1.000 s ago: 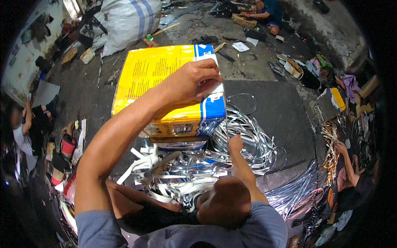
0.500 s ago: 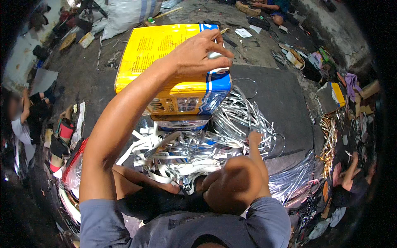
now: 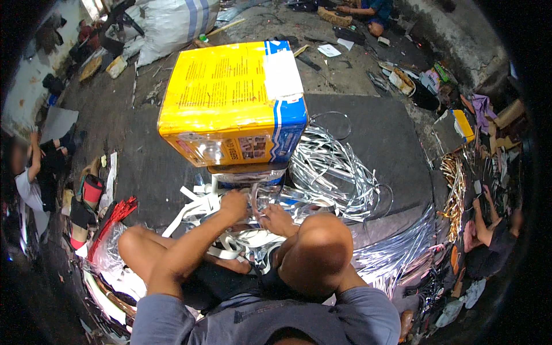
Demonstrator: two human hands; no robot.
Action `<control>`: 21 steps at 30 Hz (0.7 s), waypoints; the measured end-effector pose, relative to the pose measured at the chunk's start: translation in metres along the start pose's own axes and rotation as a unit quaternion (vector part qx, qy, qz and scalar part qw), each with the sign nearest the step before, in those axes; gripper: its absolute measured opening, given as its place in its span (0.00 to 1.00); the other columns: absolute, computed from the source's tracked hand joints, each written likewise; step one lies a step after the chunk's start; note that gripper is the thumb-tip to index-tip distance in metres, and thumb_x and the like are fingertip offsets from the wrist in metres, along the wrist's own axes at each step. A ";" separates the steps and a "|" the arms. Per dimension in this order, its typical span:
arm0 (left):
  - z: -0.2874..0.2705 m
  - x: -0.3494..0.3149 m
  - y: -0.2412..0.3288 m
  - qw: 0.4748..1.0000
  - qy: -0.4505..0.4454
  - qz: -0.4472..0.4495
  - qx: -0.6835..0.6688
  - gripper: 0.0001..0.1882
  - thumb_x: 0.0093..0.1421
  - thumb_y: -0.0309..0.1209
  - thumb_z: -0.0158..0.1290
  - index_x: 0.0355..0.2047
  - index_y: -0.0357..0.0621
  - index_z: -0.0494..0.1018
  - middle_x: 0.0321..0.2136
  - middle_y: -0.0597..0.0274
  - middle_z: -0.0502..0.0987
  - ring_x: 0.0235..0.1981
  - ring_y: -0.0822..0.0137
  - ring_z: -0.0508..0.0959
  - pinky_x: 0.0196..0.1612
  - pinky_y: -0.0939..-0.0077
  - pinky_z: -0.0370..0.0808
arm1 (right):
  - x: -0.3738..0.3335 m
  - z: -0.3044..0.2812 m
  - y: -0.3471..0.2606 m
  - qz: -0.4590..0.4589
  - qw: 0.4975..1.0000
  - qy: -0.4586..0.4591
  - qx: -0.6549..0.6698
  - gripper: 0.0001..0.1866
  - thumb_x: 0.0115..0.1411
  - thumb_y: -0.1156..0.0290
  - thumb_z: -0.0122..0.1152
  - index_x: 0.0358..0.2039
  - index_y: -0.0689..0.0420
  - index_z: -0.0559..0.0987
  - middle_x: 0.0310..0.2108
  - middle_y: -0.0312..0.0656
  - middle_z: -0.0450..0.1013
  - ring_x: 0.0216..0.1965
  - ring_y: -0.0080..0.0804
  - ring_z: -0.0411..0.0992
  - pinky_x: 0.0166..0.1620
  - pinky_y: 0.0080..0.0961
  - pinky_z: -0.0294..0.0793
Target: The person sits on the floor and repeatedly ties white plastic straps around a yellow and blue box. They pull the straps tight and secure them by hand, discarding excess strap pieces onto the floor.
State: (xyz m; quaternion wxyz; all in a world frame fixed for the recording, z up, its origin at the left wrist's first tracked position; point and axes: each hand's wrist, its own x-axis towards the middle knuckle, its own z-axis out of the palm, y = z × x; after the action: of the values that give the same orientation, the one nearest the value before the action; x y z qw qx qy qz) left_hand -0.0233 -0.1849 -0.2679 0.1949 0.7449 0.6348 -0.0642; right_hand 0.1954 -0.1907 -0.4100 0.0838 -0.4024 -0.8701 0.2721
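Observation:
My left hand (image 3: 234, 206) is closed in front of the yellow and blue tin (image 3: 221, 77); what its fingers hold is hidden. My right hand (image 3: 279, 219) is closed just beside it, by my raised knee, pinching a thin shiny strip (image 3: 255, 198) that curves up between the hands. White strips (image 3: 201, 202) lie tangled below and around both hands. Atop the tin, at its right end, sits a flat white piece (image 3: 282, 77). To the tin's right a loose heap of silver strips (image 3: 333, 164) spreads on the dark mat.
A dark mat (image 3: 385, 129) lies under the tin and strips. Bundles of blue-silver strips (image 3: 397, 244) and gold strips (image 3: 453, 184) lie at the right. Red strips (image 3: 114, 221) are at the left, a white sack (image 3: 175, 26) behind. Other people sit at both sides and far back.
My left hand has come down from the white piece atop the tin to the strips in front. My right hand has moved left from the silver heap to beside it.

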 end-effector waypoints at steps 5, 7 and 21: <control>0.078 -0.005 -0.031 0.988 -0.056 -0.078 -0.121 0.11 0.56 0.31 0.57 0.39 0.46 0.83 0.39 0.45 0.84 0.43 0.44 0.84 0.47 0.50 0.80 | 0.007 -0.042 0.000 0.221 0.945 -0.146 0.191 0.21 0.61 0.61 0.65 0.52 0.56 0.79 0.51 0.55 0.73 0.48 0.50 0.75 0.50 0.42 0.75; 0.074 0.004 -0.006 0.983 -0.021 0.003 -0.183 0.10 0.58 0.32 0.56 0.37 0.46 0.82 0.36 0.47 0.84 0.41 0.43 0.83 0.46 0.51 0.79 | 0.006 -0.075 -0.001 0.048 0.975 -0.050 0.212 0.32 0.57 0.65 0.70 0.62 0.54 0.73 0.56 0.51 0.72 0.56 0.44 0.73 0.58 0.38 0.71; -0.237 -0.076 0.029 0.896 0.105 0.194 -0.385 0.27 0.49 0.26 0.73 0.45 0.43 0.70 0.30 0.71 0.73 0.35 0.73 0.74 0.40 0.75 0.73 | 0.010 -0.326 -0.099 -0.115 0.873 0.027 0.474 0.20 0.60 0.76 0.72 0.48 0.55 0.72 0.33 0.28 0.68 0.38 0.14 0.67 0.38 0.14 0.67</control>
State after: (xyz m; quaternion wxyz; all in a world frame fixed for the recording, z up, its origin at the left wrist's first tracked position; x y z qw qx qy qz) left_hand -0.0455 -0.1705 -0.0183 0.4075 0.7225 0.4694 0.3027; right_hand 0.2429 -0.1030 -0.0836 0.3183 -0.2183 -0.6747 0.6292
